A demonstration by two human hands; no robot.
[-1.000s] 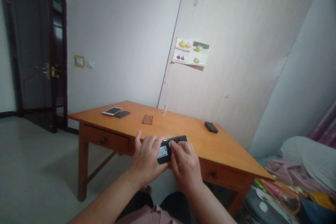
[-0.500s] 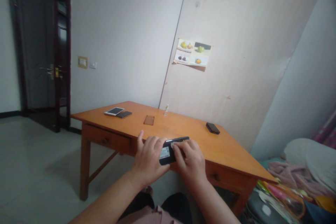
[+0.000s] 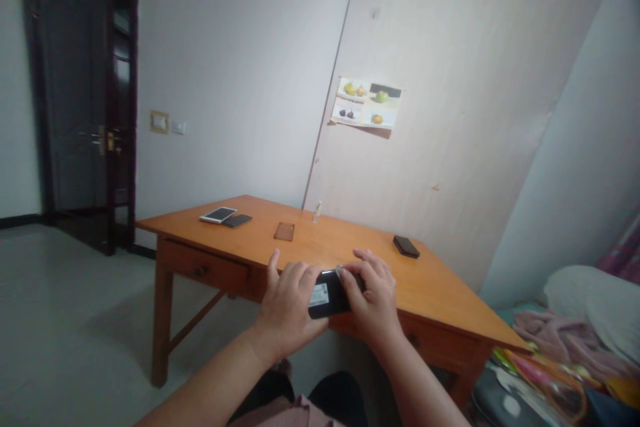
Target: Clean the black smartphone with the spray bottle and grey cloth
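Note:
My left hand [image 3: 289, 300] is closed round the left end of a black phone [image 3: 334, 305], thumb along its lower edge. A white printed label [image 3: 319, 294] shows on the side of the phone that faces me. At the phone's upper right, my right hand [image 3: 375, 290] pinches a small whitish piece [image 3: 339, 270], perhaps a wipe, against the top edge; its exact kind is too small to make out. The right fingers cover the phone's right end. Both hands are held above the near edge of the wooden table [image 3: 340, 240].
On the table lie a white-framed tablet [image 3: 219, 215], a dark phone-like slab [image 3: 237, 221], a brown flat case [image 3: 285, 231], a small clear bottle [image 3: 317, 212] and a dark wallet-like item [image 3: 406, 246]. A bed with a pinkish cloth [image 3: 555, 333] stands at the right.
My right hand has slid the whitish piece from the phone's face up to its top edge and shifted slightly right. My left hand keeps its grip on the phone.

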